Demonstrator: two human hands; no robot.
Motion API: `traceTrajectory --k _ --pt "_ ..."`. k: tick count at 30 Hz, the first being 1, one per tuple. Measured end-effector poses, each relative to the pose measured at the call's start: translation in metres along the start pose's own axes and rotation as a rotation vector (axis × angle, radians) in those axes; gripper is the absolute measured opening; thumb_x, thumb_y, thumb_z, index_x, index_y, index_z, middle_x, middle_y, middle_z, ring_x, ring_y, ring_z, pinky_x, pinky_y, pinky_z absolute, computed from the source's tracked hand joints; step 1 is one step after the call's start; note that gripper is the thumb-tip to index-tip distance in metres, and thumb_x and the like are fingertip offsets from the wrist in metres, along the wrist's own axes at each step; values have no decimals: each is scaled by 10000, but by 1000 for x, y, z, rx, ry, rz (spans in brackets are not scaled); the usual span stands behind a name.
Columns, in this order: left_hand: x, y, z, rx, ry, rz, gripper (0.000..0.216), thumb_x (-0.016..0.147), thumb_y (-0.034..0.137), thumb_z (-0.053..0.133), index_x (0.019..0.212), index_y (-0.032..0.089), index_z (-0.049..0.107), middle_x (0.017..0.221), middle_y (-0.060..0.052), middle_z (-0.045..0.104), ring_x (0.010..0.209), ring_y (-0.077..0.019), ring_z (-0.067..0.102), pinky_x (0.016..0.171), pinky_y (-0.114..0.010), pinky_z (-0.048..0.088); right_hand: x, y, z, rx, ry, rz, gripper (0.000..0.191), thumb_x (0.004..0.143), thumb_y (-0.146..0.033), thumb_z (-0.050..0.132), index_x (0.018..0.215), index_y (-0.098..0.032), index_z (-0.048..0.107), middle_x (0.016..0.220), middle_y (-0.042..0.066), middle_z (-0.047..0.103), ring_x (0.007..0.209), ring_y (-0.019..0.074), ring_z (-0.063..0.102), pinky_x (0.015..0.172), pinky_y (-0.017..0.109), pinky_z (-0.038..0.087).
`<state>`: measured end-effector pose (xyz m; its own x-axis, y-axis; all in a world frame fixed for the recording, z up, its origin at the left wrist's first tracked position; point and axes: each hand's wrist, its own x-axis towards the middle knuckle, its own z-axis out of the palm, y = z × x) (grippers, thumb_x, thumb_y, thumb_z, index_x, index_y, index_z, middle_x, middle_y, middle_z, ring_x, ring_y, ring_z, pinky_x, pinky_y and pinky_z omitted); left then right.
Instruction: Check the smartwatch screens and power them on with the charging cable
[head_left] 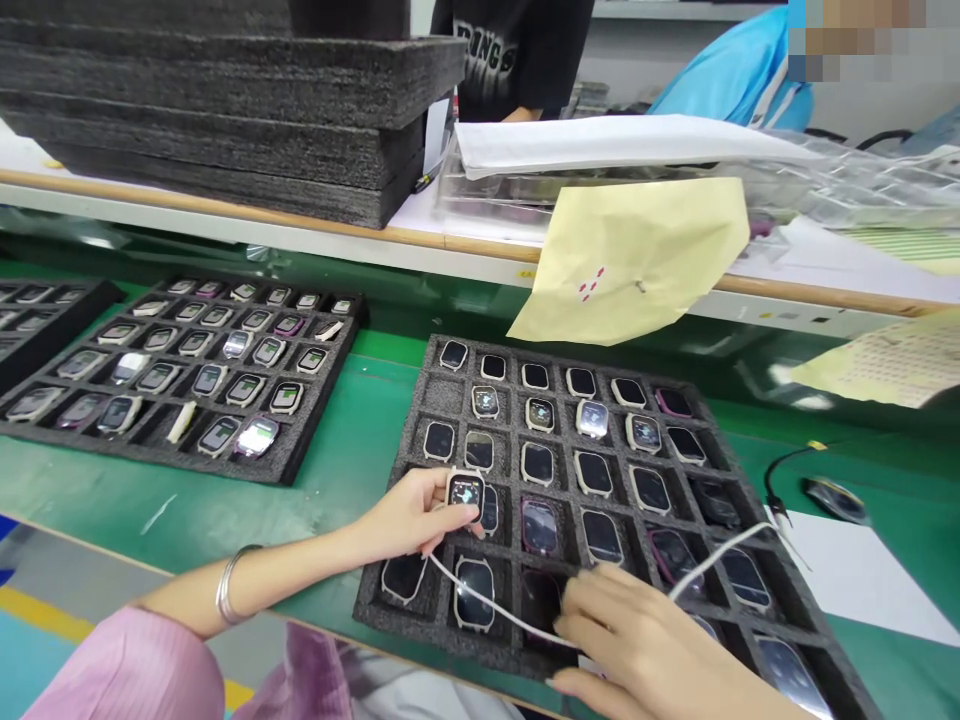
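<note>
My left hand (427, 510) is closed around a smartwatch (466, 492) with a pale case and no strap. Its screen is lit, and it is held above the left side of a black foam tray (439, 625). From below that hand a white charging cable (495, 607) runs right, passing under my right hand (630, 630). The right fingers are curled and slightly blurred over the tray's front compartments, close to a dark purple watch (541, 600). Something small and white shows by the right thumb, but what these fingers grip is hidden. Several watches lie in the tray, mostly with dark screens.
Another foam tray of watches (300, 440) lies to the left on the green bench. Stacked foam trays (225, 130) and clear plastic trays (495, 195) sit on the shelf, where a yellow paper (637, 260) hangs down. White paper (877, 575) lies right. Two people are behind.
</note>
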<state>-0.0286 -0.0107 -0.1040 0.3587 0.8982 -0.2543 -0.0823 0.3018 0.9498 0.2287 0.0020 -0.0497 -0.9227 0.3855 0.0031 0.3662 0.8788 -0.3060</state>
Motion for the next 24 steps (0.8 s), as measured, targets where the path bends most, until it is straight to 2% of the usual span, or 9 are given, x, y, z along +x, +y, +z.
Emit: traceTrajectory --k 2,5,7,9,13,16,18,21,24 --pt "1 -1 2 15 -28 -10 333 815 444 600 887 125 540 842 -68 689 335 -9 365 308 -170 221 15 4 -2 -54 81 19 275 931 -365 509 1114 -176 590 1028 107 622 934 261 603 810 393 502" --pt "4 -4 3 42 -52 -28 342 815 456 600 901 129 547 800 -39 675 346 -14 356 326 -178 221 51 11 5 -106 161 20 660 827 -393 667 1346 -82 404 1302 206 477 1165 328 487 915 445 471" --pt "5 -6 2 73 -54 -48 332 821 454 596 884 132 545 681 9 633 353 -26 349 345 -183 229 77 15 10 -94 120 6 703 754 -412 742 1289 -53 460 1224 210 529 1103 337 521 879 454 486" --pt "6 -7 -1 71 -37 -28 315 810 424 627 899 131 553 654 29 601 438 -55 436 416 -181 317 98 18 9 -78 53 -24 516 752 -357 753 1133 -60 573 1027 162 616 952 312 581 805 446 501" --pt "5 -9 -5 -23 -11 79 418 750 345 718 1078 138 561 1016 -52 635 944 -183 572 818 -269 445 123 38 -10 92 23 -117 400 756 -319 761 1072 -123 611 911 75 633 871 241 590 788 363 488" --pt "5 -10 -4 -133 -54 75 445 739 327 733 1101 141 552 1081 -73 624 1028 -211 555 921 -321 414 147 65 -18 148 118 -54 410 788 -417 719 1087 -161 605 952 47 623 871 196 593 787 294 480" --pt "6 -9 -3 -191 -66 67 403 735 313 739 1049 138 557 1047 -67 627 968 -184 569 901 -308 421 168 83 -14 83 148 12 370 801 -432 701 1038 -159 624 936 50 617 868 200 593 786 294 476" --pt "6 -7 -2 -198 -48 18 370 731 319 740 987 139 542 872 -10 607 691 -90 532 664 -214 440 194 98 1 -11 170 84 432 767 -434 734 1051 -124 634 936 102 610 909 270 575 797 371 471" --pt "6 -7 -5 -176 -58 -19 358 730 335 733 943 143 518 739 43 531 510 -35 387 446 -159 304 198 94 8 -91 191 102 452 787 -410 720 1115 -119 612 1019 143 591 978 309 541 841 429 446"
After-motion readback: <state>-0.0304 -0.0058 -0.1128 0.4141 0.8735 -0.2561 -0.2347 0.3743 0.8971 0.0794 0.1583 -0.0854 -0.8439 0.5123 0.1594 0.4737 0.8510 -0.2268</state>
